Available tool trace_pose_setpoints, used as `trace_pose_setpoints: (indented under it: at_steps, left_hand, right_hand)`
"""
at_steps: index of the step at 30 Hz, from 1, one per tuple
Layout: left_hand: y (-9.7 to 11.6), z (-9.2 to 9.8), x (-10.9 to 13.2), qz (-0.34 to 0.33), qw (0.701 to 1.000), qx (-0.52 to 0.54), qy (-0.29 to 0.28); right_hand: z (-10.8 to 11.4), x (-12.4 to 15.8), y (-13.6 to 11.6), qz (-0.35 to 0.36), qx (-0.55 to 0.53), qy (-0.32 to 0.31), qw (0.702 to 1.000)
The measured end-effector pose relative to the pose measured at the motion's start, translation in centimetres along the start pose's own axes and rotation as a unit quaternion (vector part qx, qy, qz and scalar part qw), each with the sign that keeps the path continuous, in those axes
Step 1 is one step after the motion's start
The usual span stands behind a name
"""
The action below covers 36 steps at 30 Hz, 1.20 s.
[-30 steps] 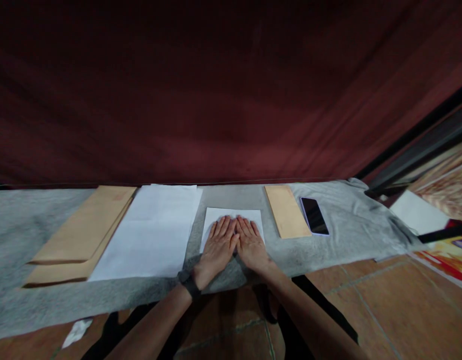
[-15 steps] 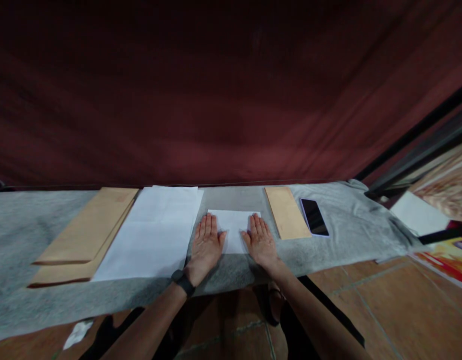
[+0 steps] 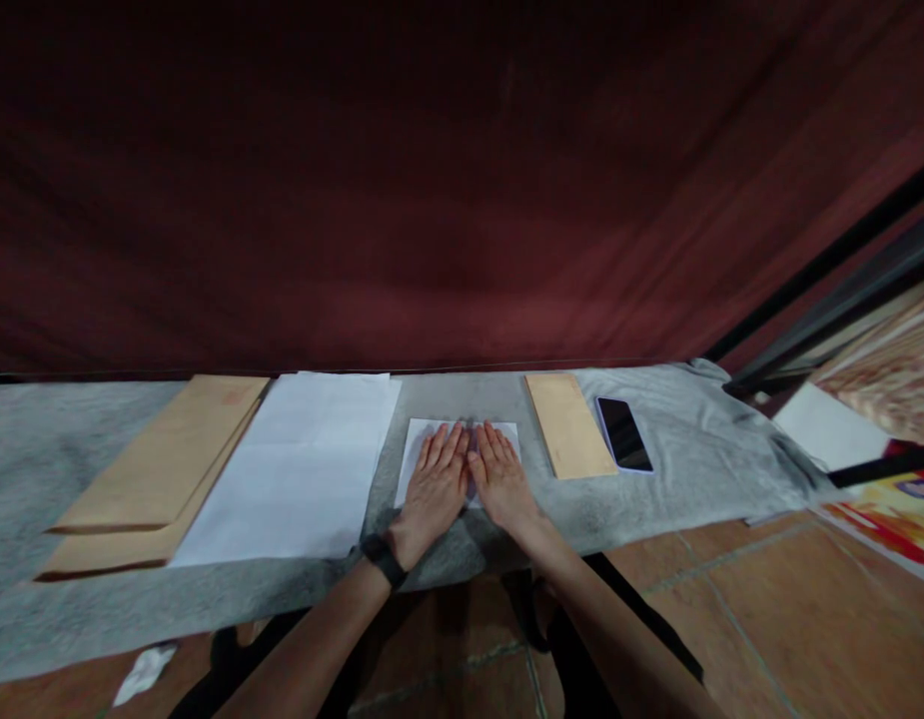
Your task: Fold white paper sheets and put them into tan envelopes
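A small folded-looking white sheet of paper (image 3: 412, 459) lies flat on the grey cloth in front of me. My left hand (image 3: 438, 477) rests palm down on it, fingers stretched out. Beside it, my right hand (image 3: 498, 474) also lies flat on the paper, its fingers extended and close to those of the left. Both hands cover the middle of the sheet; its left edge and upper right corner show. To the left is a stack of larger white paper (image 3: 304, 459). A small brown envelope (image 3: 570, 424) lies to the right.
Large brown envelopes (image 3: 162, 459) overlap at the left on the grey cloth (image 3: 701, 439). A phone (image 3: 624, 434) lies right of the small envelope. Behind the table hangs a dark red curtain (image 3: 447, 200). A crumpled white tissue (image 3: 144, 671) is on the tiled floor.
My hands have moved inward from the paper's two sides to its middle, so they now lie almost together. The view has shifted slightly.
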<state>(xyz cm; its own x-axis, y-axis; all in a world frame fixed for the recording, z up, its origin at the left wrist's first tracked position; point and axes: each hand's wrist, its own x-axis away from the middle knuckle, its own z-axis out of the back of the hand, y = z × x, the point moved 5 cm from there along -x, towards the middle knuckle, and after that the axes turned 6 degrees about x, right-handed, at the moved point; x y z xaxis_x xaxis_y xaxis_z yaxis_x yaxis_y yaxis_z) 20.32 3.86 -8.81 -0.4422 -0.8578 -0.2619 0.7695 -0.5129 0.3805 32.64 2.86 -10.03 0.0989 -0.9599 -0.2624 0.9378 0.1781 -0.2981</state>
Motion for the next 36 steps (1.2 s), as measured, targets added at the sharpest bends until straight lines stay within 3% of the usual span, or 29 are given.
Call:
trace_pose_setpoints:
  at_steps: [5,9,15,20,24,28,32,34,36]
  left_hand:
    - [-0.7,-1.1,-0.8,0.017,0.999,-0.025,-0.032]
    - [-2.1,-0.2,-0.9,0.034,0.999,-0.035,-0.009]
    - [-3.9,0.6,-0.5,0.132,0.99,-0.045,0.032]
    - [-4.7,2.0,0.4,0.153,0.985,0.005,0.074]
    - [-5.8,3.6,0.5,0.19,0.975,0.093,0.068]
    - [-6.9,3.8,0.3,0.28,0.919,0.271,0.059]
    - [-7.1,3.7,0.1,0.331,0.803,0.488,0.093]
    - [-7.1,4.3,-0.1,0.34,0.755,0.547,0.125]
    - [-6.8,5.2,-0.3,0.332,0.727,0.583,0.147]
  right_hand:
    - [-1.0,-0.5,-1.1,0.038,0.026,-0.016,0.999]
    - [-1.0,-0.4,0.4,0.017,0.065,0.011,0.998]
    - [-0.7,-0.1,2.5,-0.026,0.088,0.049,0.995]
    - [-0.8,0.1,3.1,-0.047,0.087,0.067,0.993]
    - [-0.9,0.2,3.1,-0.051,0.088,0.063,0.993]
    - [-0.7,0.1,3.0,-0.056,0.08,0.052,0.994]
    - [0.4,-0.4,2.4,-0.059,0.047,0.026,0.997]
    - [1.3,-0.4,1.0,-0.012,0.015,0.006,1.0]
    - [2.1,0.0,-0.9,0.065,-0.015,-0.017,0.998]
